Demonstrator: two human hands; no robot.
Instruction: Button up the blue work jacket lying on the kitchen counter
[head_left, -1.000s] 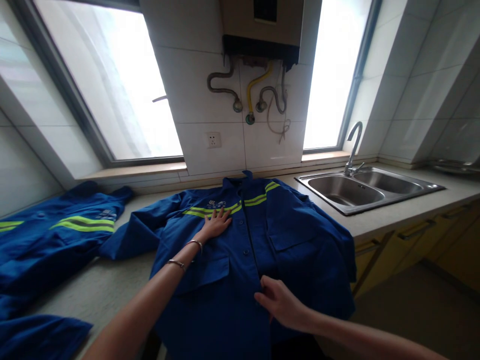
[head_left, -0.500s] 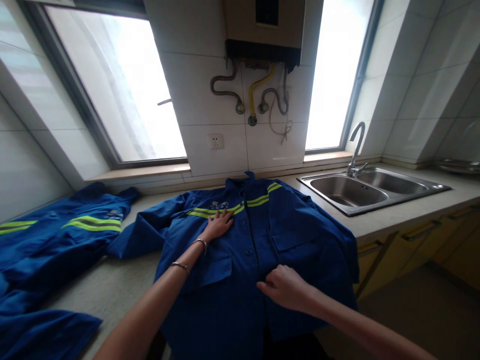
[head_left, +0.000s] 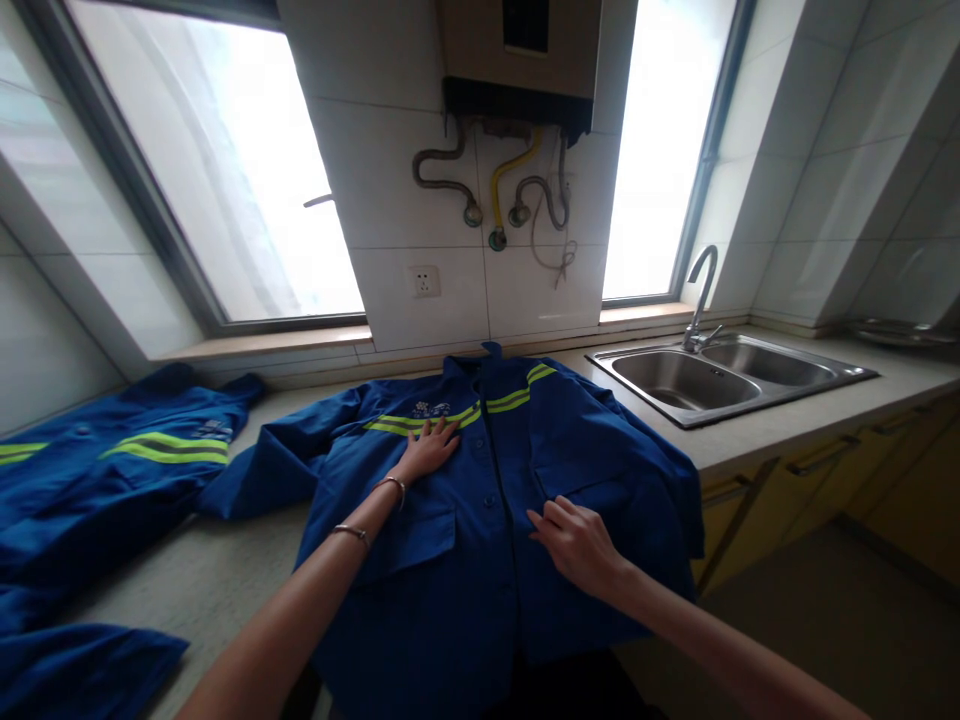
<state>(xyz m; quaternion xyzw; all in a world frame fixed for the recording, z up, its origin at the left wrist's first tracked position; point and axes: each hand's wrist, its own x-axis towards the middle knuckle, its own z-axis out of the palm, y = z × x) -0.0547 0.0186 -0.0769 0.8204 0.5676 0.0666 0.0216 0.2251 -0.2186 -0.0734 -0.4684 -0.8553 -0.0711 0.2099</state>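
Observation:
A blue work jacket lies spread front up on the counter, its collar toward the wall and its lower part hanging over the near edge. It has buttons, pocket flaps and yellow-green stripes across the chest. My left hand, with two bracelets on the forearm, rests flat with fingers spread on the chest stripe, just below a white printed logo. My right hand is closed, fingers curled, at the lower corner of the other chest pocket flap. Whether cloth is pinched in it is hidden.
A second blue jacket with similar stripes lies rumpled on the counter at left. A steel double sink with a tap is set in at right, above yellow cabinets. A water heater with pipes hangs on the wall.
My right hand has moved up the jacket front from below to the pocket flap, still closed. My left hand stays flat on the chest. The view has shifted slightly.

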